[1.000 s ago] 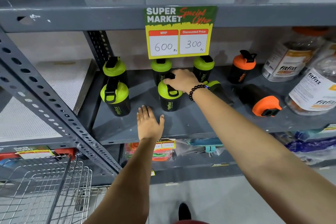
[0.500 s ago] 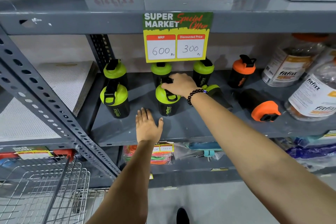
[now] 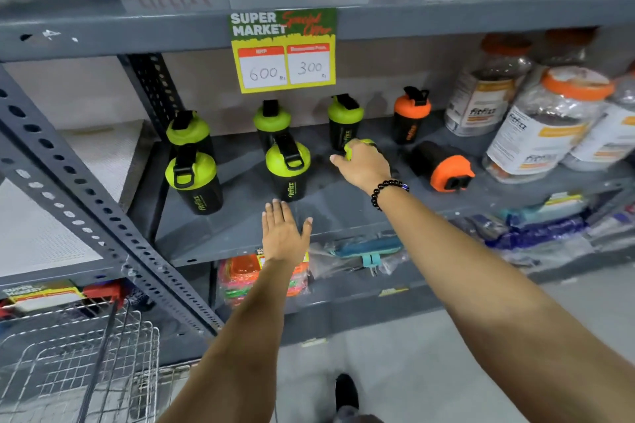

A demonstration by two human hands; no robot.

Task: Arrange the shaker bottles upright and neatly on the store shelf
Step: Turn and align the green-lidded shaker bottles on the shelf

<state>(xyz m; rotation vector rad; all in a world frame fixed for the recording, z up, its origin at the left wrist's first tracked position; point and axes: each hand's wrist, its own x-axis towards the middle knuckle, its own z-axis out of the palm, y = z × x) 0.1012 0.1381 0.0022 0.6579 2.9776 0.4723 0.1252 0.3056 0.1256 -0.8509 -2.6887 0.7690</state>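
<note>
My right hand was closed over the tipped green shaker, lying just right of the upright front green shaker, while my left hand rested flat and empty before it.

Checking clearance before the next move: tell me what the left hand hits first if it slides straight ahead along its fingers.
Probably the front green-lidded shaker bottle: the left hand lies flat, fingertips just short of its base.
</note>
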